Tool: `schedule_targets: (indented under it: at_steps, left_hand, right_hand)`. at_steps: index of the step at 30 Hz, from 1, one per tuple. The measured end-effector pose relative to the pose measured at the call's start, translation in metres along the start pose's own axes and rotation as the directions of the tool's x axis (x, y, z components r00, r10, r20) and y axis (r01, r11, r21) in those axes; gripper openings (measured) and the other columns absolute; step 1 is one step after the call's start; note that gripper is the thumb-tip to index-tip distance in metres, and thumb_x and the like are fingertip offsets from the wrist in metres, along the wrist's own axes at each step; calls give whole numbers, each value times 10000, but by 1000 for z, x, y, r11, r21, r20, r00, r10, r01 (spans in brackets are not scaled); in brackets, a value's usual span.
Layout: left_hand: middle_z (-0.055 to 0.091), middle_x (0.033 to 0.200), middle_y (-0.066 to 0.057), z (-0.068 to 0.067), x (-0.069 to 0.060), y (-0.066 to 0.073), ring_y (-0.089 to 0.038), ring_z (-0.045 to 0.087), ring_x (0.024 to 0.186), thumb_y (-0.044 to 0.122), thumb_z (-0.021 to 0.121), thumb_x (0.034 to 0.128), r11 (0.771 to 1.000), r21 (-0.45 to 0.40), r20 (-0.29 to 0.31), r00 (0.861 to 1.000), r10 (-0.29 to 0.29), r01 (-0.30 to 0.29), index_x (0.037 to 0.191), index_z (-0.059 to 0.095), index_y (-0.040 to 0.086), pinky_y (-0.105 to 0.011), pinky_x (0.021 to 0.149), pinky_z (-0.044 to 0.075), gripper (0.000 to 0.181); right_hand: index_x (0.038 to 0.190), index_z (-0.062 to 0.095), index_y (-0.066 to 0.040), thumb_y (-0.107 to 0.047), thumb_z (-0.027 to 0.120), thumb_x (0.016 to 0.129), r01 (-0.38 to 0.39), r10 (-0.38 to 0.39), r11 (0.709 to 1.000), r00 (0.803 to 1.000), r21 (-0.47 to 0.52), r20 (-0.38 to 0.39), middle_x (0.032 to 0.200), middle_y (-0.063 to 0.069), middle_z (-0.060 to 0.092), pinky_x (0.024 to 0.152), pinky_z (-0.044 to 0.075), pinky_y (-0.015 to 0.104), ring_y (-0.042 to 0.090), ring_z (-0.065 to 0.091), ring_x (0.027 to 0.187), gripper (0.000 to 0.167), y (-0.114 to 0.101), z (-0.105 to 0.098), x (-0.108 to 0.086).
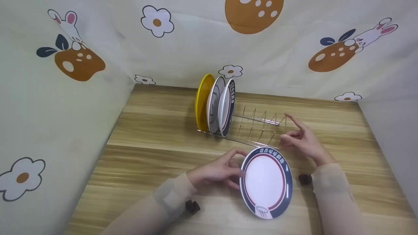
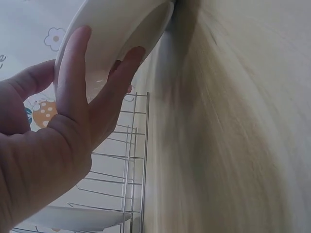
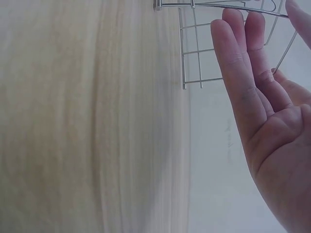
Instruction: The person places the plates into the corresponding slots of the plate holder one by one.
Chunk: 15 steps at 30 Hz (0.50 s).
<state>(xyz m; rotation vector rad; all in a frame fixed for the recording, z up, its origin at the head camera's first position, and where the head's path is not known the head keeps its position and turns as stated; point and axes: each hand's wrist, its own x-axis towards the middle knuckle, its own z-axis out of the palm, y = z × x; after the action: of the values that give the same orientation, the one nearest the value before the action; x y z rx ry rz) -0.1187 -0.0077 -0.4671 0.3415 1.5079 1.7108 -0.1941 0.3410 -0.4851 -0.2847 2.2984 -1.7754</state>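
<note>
Wood-grain table (image 1: 143,117) fills the lower frame. At lower centre-right your left hand (image 1: 219,169) pinches the plate (image 1: 265,182) by its left rim, one digit on the face, others behind. It looks light, stiff, slick and perhaps breakable; the rim seems the best hold. Right of centre, your right hand (image 1: 303,142) touches the rack (image 1: 261,144) at its end with mostly straight fingers. Beyond, mid-frame, three upright plates (image 1: 214,107) fill its left slots.

Plate (image 2: 114,26) cut off at left wrist view's top; dark lumps (image 1: 305,179) seem too blurred to identify.
</note>
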Motion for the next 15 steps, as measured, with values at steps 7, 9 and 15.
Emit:
schedule_targets:
  at_steps: [7,9,15]
  left_hand:
    - [701,1184,-204,-1,-7,7,-362,730,1036,11,661,959,999,25,-10,1000,28,-28,1432,427,234,-447,763,652,573]
    - [697,1204,-205,-1,-9,10,-366,727,1044,22,665,961,998,44,-23,999,43,-42,1434,432,234,-455,762,651,569]
    - [691,1204,-176,-8,-19,26,-291,734,999,73,681,971,992,104,-77,994,78,-69,1448,445,256,-512,785,642,563]
  right_hand:
    - [1654,217,-315,-139,737,958,-16,16,1000,1000,-7,-8,1040,331,718,807,632,511,380,769,859,887,0,0,-1]
    - [1654,218,-316,-144,737,959,-17,17,1000,1000,-8,-11,1039,331,720,807,628,524,385,769,854,885,-1,1,-1]
    - [1651,227,-328,-147,737,959,-20,20,1000,1000,-9,-14,1048,336,717,813,628,518,357,776,855,878,-2,1,-1]
